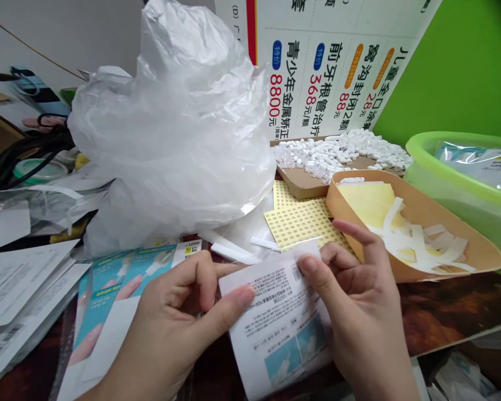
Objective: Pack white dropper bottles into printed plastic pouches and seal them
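Note:
A white printed card point(271, 312) with small text, a barcode and two blue pictures is held tilted between both hands. A clear plastic edge shows along its top, like a sleeve. My left hand point(179, 312) pinches the card's left side, thumb on its face and fingers curled behind. My right hand point(359, 295) grips the upper right corner between thumb and fingers, with the index finger raised. Just beyond the card lie yellow sticker sheets point(304, 220) with rows of small round marks, and some white strips point(234, 253). Blue-and-white packaged cards point(121, 278) lie beside my left hand.
A large white plastic bag point(183, 128) stands behind. At the back, a cardboard tray point(303, 186) holds many small white pieces. An orange box point(484, 253) contains paper strips, beside a green basin point(426, 178) with packages. White cards point(20, 312) are stacked at left, near black cables point(25, 153).

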Tool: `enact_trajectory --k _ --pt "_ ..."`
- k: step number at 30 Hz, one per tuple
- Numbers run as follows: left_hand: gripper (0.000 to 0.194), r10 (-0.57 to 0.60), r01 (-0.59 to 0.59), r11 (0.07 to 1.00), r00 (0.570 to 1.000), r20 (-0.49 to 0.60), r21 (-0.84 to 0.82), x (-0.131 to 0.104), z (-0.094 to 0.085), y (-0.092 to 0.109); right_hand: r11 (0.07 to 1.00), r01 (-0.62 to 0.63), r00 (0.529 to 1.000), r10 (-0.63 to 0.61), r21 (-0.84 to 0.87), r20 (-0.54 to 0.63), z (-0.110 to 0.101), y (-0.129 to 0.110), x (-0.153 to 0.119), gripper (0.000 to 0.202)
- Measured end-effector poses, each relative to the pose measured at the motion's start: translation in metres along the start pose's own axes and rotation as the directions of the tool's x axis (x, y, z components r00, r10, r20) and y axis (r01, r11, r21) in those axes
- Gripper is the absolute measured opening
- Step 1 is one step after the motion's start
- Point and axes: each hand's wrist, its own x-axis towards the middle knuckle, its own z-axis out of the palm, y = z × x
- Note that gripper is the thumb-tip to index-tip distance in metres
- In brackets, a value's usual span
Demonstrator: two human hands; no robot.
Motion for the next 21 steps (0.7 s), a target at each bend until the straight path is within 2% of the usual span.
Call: enact_trajectory --k 4,6,9,11,14,16,18,21 --pt "0.043 -0.088 0.089 0.995 0.996 0.025 -0.045 0.001 0.000 0.002 0.997 -0.057 0.996 0.053 0.059 0.067 -0.005 0.002 0.006 0.036" --pt "0.045 -0.125 0.124 0.990 0.992 -0.011 -0.068 0.000 0.001 0.005 0.995 -0.074 0.996 0.070 0.074 0.056 -0.009 0.003 0.008 0.030" --pt "0.048 -0.092 0.083 0.994 0.989 -0.120 -0.075 0.000 0.001 0.011 0.996 -0.018 1.000 0.020 0.088 -0.020 -0.016 0.001 0.009 0.021" --pt "0.049 -0.057 0.045 0.995 0.988 -0.144 -0.087 0.001 0.000 0.014 0.998 0.006 1.000 -0.004 0.067 -0.025 -0.020 0.000 0.009 0.018" --pt "0.048 -0.051 0.037 0.992 0.992 -0.119 -0.118 0.006 -0.002 0.014 0.997 -0.051 0.991 0.058 -0.063 0.117 -0.023 -0.001 0.006 0.019" --pt "0.047 -0.047 0.036 0.993 0.995 -0.093 -0.109 0.008 -0.005 0.012 0.976 -0.055 0.966 0.105 -0.210 0.235 -0.023 -0.001 0.004 0.020" --pt "0.045 -0.046 0.039 0.995 0.996 -0.076 -0.090 0.011 -0.007 0.008 0.940 0.029 0.948 0.082 -0.340 0.308 -0.023 -0.001 0.003 0.017" --pt "0.043 -0.072 0.069 0.996 0.996 -0.051 -0.054 0.011 -0.008 0.006 0.892 0.119 0.945 0.033 -0.437 0.326 -0.025 -0.002 0.002 0.017"
